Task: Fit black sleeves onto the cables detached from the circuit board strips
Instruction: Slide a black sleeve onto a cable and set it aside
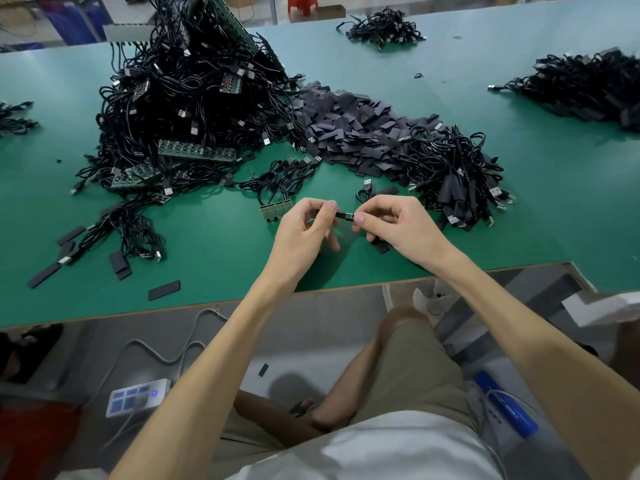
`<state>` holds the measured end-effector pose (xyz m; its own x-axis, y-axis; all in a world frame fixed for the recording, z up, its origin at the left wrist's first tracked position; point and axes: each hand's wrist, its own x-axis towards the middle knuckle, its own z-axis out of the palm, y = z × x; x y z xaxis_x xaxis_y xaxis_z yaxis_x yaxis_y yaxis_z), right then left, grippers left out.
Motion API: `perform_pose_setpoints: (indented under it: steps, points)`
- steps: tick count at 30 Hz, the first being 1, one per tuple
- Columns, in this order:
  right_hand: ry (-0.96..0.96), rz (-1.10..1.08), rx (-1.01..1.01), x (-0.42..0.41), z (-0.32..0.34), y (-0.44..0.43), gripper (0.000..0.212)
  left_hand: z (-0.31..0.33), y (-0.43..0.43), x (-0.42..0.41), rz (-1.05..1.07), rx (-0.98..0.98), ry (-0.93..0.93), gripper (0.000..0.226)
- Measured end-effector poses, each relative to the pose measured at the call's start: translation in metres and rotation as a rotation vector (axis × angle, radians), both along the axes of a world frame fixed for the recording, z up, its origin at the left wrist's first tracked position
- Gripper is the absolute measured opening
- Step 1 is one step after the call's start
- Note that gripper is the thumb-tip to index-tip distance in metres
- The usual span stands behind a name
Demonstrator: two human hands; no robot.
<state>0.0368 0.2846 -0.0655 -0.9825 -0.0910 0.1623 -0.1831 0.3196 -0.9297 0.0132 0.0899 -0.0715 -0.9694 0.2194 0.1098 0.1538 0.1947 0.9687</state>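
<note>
My left hand (304,226) pinches the thin black cable (341,214) just behind its small board end. My right hand (394,223) pinches a black sleeve (381,245) at that end; most of the sleeve is hidden under the fingers. Both hands hover over the green table (214,244) near its front edge. A short circuit board strip (275,209) with cables still attached lies just left of my left hand. A big heap of black sleeves (349,129) lies behind the hands.
A tall pile of cables on board strips (180,109) fills the left back. Sleeved cables (460,181) are heaped at the right. More cable piles (384,29) lie far back and far right (588,84). Loose sleeves (164,289) lie near the front edge.
</note>
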Motion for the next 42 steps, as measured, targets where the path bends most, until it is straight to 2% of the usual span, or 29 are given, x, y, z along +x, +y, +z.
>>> perform_pose_setpoints:
  steps: [3, 11, 30, 42]
  points:
    - [0.003, 0.000, 0.011, 0.0008, 0.0004, -0.0010, 0.006, -0.0016, -0.0036, -0.0014, -0.039, 0.027, 0.017, 0.020]
    - [0.005, -0.027, -0.008, 0.0012, 0.0006, 0.0015, 0.007, -0.0005, -0.0039, 0.0006, -0.089, -0.083, 0.098, 0.018]
    - [-0.030, -0.038, 0.100, 0.0022, 0.0024, -0.0041, 0.011, 0.0031, -0.0077, 0.0031, -0.115, 0.013, 0.054, 0.013]
    - [-0.025, -0.053, -0.074, 0.0036, 0.0079, -0.0029, 0.015, 0.0055, -0.0061, 0.0054, -0.136, 0.003, 0.036, 0.011]
